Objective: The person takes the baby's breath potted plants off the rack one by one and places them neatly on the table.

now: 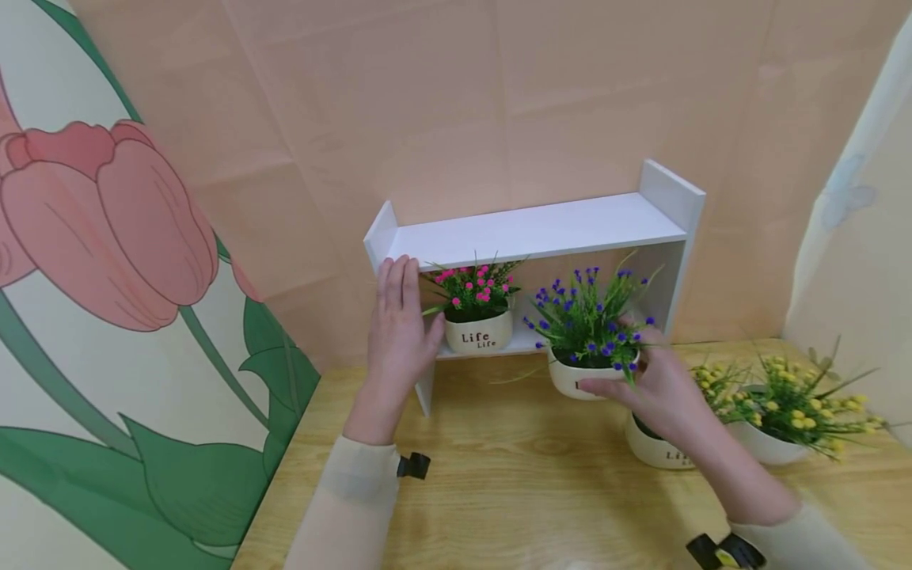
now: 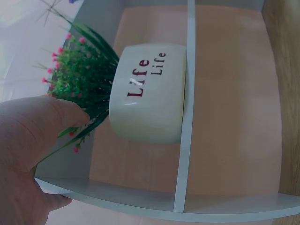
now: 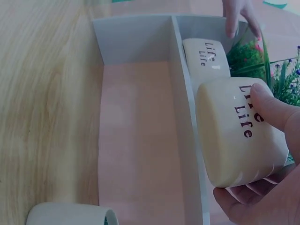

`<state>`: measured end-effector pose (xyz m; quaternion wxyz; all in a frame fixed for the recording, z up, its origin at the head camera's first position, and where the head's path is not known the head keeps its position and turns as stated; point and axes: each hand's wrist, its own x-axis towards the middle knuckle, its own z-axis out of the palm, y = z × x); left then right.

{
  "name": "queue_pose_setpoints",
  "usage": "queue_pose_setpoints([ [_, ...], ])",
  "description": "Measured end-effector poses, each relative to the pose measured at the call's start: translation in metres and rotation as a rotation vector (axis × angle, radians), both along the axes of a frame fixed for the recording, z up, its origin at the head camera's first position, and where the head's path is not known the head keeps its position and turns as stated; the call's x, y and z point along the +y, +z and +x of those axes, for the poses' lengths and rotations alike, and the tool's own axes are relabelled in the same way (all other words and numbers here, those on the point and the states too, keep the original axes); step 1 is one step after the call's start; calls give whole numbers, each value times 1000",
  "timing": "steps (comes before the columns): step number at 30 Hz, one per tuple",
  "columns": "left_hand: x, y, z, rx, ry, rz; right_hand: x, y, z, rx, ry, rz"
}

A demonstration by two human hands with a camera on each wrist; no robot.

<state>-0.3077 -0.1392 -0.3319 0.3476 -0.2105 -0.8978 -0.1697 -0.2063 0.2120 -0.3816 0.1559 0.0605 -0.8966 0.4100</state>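
Note:
My left hand rests with straight fingers on the left end of a white two-tier shelf. Just beside its thumb, a pink-flowered potted plant stands on the lower board; its white pot reads "Life". My right hand grips a purple-flowered potted plant by its white pot, in front of the shelf's right half. In the right wrist view, the thumb lies across the lettering of that pot and the other fingers curl round its far side.
Right of the shelf, two yellow-flowered potted plants stand on the wooden table, one partly behind my right forearm. A peach-coloured sheet hangs behind the shelf. At left is a wall painted with a tulip.

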Motion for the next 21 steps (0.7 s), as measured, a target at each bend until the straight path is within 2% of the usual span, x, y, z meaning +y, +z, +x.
queue_pose_setpoints([
  [5,0,0,0,1,-2,0,-1,-7,5,17,51,-13],
  [13,1,1,1,-22,15,3,-8,-16,11,56,77,-3],
  [21,0,1,0,-36,23,-5,-17,-29,14,19,128,-70],
])
